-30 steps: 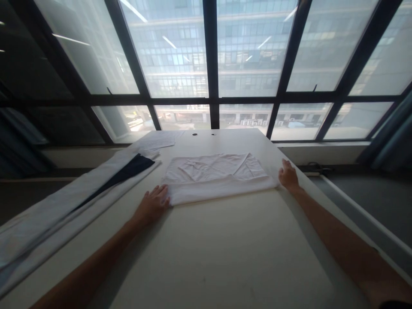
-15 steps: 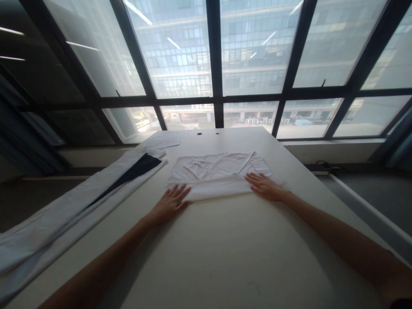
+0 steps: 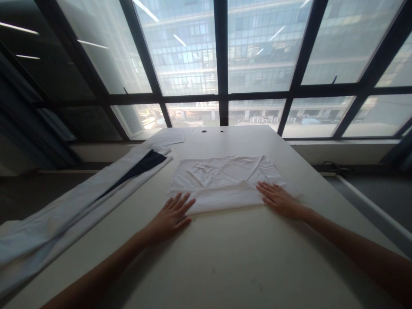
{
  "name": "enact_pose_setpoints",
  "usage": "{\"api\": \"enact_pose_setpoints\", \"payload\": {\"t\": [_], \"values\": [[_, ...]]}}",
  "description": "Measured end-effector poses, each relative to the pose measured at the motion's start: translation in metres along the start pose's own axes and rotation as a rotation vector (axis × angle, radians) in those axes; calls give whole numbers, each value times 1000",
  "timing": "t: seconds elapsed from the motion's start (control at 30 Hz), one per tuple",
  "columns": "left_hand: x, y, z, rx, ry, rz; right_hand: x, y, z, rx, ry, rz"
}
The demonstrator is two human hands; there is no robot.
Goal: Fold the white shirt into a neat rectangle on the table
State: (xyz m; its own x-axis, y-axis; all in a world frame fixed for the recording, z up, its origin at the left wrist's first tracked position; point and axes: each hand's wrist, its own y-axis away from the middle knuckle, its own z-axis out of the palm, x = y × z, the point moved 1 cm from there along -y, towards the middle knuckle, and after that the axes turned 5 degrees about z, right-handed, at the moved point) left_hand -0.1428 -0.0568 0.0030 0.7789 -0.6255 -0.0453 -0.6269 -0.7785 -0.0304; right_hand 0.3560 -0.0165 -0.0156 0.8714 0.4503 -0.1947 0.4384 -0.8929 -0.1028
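A white cloth garment lies on the white table, its near edge turned over into a flat band. Creases cross its far part, and its exact kind cannot be made out. Flat on the left end of the band rests my left hand, fingers spread. My right hand lies on the right end with its fingers stretched out. Neither hand grips the fabric.
Along the table's left side lie long white garments with a dark navy piece among them. White sheets lie at the far left. A round hole is near the far edge, before large windows.
Both hands and the white garment sit a little nearer to me and further right in view. The whole view has shifted slightly; the hands stay flat on the folded band.
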Motion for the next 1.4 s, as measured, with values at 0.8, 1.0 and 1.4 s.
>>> {"api": "enact_pose_setpoints", "payload": {"t": [0.8, 1.0, 1.4], "values": [[46, -73, 1, 10, 186, 96, -80, -60, 8, -62, -14, -110], [10, -31, 2, -25, 129, -81, -49, -62, 14, -18, 30, -29], [-43, 20, 5, 230, 194, -429, -24, -76, 13, 132, -55, -32]]}}
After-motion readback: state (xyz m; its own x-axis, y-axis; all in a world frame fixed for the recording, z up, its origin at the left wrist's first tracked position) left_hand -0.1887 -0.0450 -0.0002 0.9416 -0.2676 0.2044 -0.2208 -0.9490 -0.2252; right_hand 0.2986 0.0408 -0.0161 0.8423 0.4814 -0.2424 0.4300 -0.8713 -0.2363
